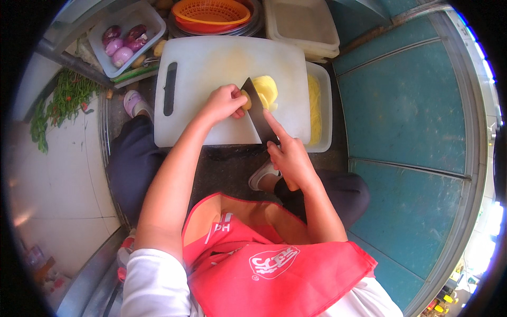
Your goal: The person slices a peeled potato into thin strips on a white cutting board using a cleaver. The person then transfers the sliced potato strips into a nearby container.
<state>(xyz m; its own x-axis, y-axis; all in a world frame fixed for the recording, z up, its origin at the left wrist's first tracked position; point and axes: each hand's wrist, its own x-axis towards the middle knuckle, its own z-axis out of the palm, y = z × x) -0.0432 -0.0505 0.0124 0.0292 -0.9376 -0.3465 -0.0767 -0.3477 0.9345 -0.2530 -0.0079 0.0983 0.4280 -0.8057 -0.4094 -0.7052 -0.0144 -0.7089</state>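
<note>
My right hand (288, 156) grips the handle of a wide cleaver (259, 115), its index finger laid along the dark blade. The blade stands on a white plastic cutting board (194, 71). Just left of the blade, the bent fingers of my left hand (227, 102) hold a piece of peeled potato (246, 100), partly hidden by the fingers. Pale yellow potato slices (266, 90) lie overlapped against the blade's right side. A translucent tub (326, 107) with yellow shreds (314, 107) inside sits partly under the board's right edge.
Purple onions (122, 56) fill part of a plastic tub (152, 29) at back left. Orange colanders (212, 12) and stacked pale trays (303, 23) stand behind the board. Green and red chillies (71, 99) lie on floor tiles at left. Teal cabinet panels (400, 107) rise on the right.
</note>
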